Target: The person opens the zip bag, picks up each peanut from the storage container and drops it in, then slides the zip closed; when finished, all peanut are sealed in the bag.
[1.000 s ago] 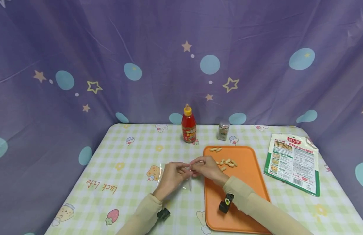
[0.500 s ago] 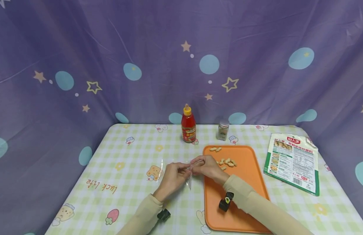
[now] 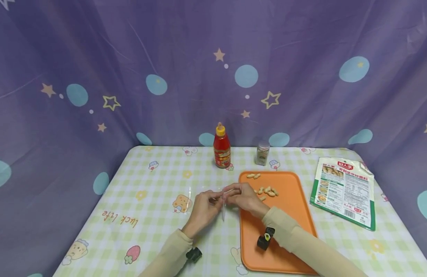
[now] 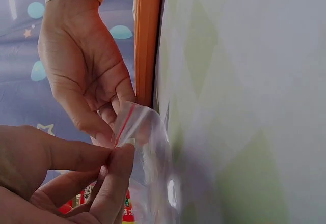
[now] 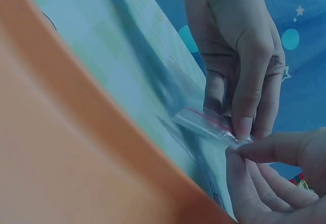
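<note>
A clear zip-lock bag (image 4: 153,147) with a red line along its mouth hangs between my two hands, just left of the orange tray (image 3: 286,182). My left hand (image 3: 203,209) pinches the bag's mouth between thumb and index finger. Facing it, my right hand (image 3: 246,198) pinches the same edge, fingertips close to the left ones. In the right wrist view the zip-lock bag (image 5: 196,124) extends away from the meeting fingertips. Its lower part is hard to see against the cloth. Several peanuts (image 3: 268,191) lie on the tray beyond my right wrist.
Behind the hands stand a red sauce bottle (image 3: 222,150) with a yellow cap and a small spice jar (image 3: 262,155). A white and green food packet (image 3: 344,192) lies at the right. A checked cloth (image 3: 158,238) covers the table; a purple curtain (image 3: 185,50) hangs behind.
Both hands stay in nearly the same place, still pinching the bag. The fingers have shifted slightly, and the hanging part of the bag looks narrower.
</note>
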The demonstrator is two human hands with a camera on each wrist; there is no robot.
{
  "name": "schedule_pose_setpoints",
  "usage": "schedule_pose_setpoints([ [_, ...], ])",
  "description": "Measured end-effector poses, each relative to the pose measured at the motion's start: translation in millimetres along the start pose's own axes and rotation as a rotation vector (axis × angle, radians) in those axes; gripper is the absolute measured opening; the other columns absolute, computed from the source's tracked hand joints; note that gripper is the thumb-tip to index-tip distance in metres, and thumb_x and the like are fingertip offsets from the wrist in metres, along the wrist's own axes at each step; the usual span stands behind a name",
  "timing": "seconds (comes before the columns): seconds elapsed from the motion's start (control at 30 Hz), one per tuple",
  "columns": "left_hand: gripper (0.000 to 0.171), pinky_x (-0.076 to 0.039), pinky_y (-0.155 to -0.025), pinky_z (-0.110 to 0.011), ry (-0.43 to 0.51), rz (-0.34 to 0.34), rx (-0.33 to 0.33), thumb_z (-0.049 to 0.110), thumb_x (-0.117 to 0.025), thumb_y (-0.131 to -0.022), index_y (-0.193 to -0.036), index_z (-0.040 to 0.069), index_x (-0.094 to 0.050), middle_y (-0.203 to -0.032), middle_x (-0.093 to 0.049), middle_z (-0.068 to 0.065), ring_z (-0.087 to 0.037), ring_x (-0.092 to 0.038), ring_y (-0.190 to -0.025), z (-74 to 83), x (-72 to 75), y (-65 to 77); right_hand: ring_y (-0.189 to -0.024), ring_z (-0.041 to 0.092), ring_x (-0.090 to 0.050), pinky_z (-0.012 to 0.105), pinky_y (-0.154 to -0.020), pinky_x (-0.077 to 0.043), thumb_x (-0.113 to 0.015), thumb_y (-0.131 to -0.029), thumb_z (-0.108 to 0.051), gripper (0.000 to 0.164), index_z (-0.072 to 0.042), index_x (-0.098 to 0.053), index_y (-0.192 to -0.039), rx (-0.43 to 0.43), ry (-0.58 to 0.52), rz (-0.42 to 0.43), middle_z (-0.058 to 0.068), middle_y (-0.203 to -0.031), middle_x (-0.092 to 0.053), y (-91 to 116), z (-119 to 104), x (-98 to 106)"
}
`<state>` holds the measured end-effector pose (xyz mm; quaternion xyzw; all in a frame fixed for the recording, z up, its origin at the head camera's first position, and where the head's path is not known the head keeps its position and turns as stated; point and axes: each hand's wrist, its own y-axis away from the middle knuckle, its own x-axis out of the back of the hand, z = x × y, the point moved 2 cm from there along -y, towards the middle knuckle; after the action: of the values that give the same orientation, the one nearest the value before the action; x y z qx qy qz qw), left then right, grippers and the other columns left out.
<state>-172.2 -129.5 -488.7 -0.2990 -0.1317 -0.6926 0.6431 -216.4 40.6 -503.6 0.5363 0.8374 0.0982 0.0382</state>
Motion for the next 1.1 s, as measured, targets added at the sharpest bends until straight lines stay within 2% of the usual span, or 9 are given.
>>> schedule_pose_setpoints([
  [0.13,0.027,-0.057,-0.068,-0.018,0.023,-0.008,0.021,-0.005,-0.069,-0.091,-0.117,-0.006,-0.076,-0.093,-0.078,-0.014,-0.02,-0.075,-0.078,-1.6,0.0,0.5,-0.093,0.013,-0.076,0.029,-0.082,-0.063,-0.073,-0.094,-0.003,0.029,0.004,-0.072,-0.123,0.033,0.016,-0.005,0.019,-0.108,-0.079,1.3,0.0,-0.3],
  [0.33,0.027,-0.055,-0.068,-0.018,0.019,-0.021,0.045,-0.005,-0.07,-0.091,-0.116,-0.003,-0.077,-0.089,-0.076,-0.01,-0.016,-0.072,-0.077,-1.6,-0.5,1.2,-0.093,0.011,-0.075,0.024,-0.08,-0.062,-0.073,-0.095,-0.004,0.031,0.004,-0.072,-0.125,0.041,0.04,-0.019,0.02,-0.11,-0.078,2.1,2.3,1.3],
  [0.53,0.026,-0.053,-0.067,-0.018,0.008,-0.029,0.036,-0.005,-0.07,-0.091,-0.116,-0.003,-0.077,-0.088,-0.074,-0.009,-0.013,-0.069,-0.076,-2.0,-1.1,1.2,-0.094,0.019,-0.077,0.03,-0.081,-0.064,-0.073,-0.094,-0.001,0.032,0.006,-0.071,-0.125,0.069,0.071,-0.032,0.023,-0.111,-0.077,3.7,0.2,2.6],
  [0.67,0.027,-0.053,-0.066,-0.018,0.012,-0.042,0.038,-0.004,-0.069,-0.092,-0.118,-0.003,-0.077,-0.088,-0.074,-0.009,-0.011,-0.068,-0.074,-2.2,-0.9,2.3,-0.095,0.025,-0.077,0.031,-0.081,-0.064,-0.073,-0.094,-0.001,0.032,0.007,-0.072,-0.125,0.095,0.131,-0.019,0.024,-0.11,-0.077,4.3,0.1,2.8],
  [0.87,0.028,-0.054,-0.065,-0.019,0.023,-0.053,0.037,-0.006,-0.067,-0.093,-0.119,-0.002,-0.076,-0.087,-0.072,-0.008,-0.008,-0.066,-0.072,-3.1,-0.3,2.9,-0.085,0.017,-0.076,0.024,-0.074,-0.061,-0.075,-0.093,-0.003,0.025,0.0,-0.078,-0.117,0.153,0.245,0.021,0.018,-0.103,-0.08,5.5,0.1,4.3],
  [1.0,0.029,-0.057,-0.068,-0.018,0.033,-0.043,0.052,-0.006,-0.067,-0.093,-0.12,0.001,-0.077,-0.087,-0.072,-0.008,-0.012,-0.069,-0.074,-4.3,2.4,3.7,-0.083,0.018,-0.076,0.025,-0.072,-0.061,-0.075,-0.094,-0.005,0.022,-0.003,-0.08,-0.115,0.185,0.299,0.047,0.016,-0.101,-0.081,6.6,-0.7,6.6],
  [1.1,0.029,-0.059,-0.072,-0.019,0.026,-0.034,0.047,-0.006,-0.066,-0.093,-0.12,0.001,-0.077,-0.09,-0.073,-0.009,-0.016,-0.072,-0.079,-3.6,4.4,4.5,-0.084,0.019,-0.076,0.025,-0.072,-0.061,-0.074,-0.094,-0.004,0.022,-0.003,-0.079,-0.115,0.184,0.3,0.049,0.016,-0.101,-0.08,7.2,-0.8,7.2],
])
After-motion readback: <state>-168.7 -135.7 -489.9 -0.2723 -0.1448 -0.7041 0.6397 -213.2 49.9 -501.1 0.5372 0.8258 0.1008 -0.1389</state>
